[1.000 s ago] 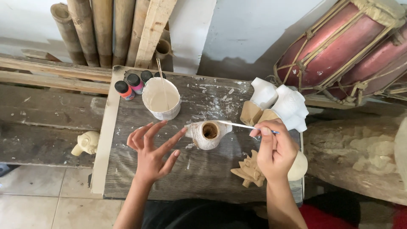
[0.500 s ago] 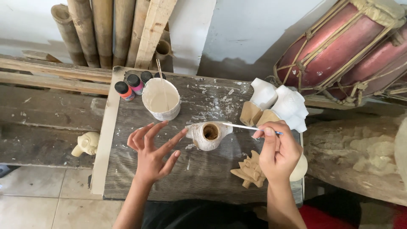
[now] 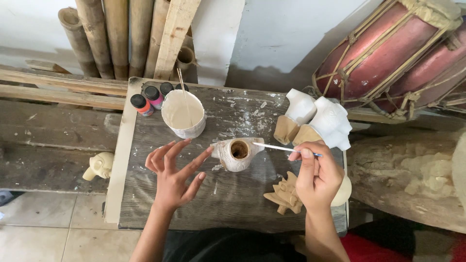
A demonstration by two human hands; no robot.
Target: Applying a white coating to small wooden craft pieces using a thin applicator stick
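A small hollow wooden figure, partly coated white, lies on the dark wooden board with its round opening facing up. My left hand is spread, and its index fingertip touches the figure's left side. My right hand pinches a thin paintbrush whose white tip reaches the figure's right edge. A white cup of cream paint with a stick in it stands behind my left hand.
Three small paint bottles stand by the cup. Two white-painted carvings sit at the board's right, an unpainted spiky carving near my right wrist. A pale figurine lies left. Bamboo poles and red drums lie behind.
My right hand has drifted slightly lower and to the right, drawing the brush tip back across the figure's right side. My left hand stays spread against the figure.
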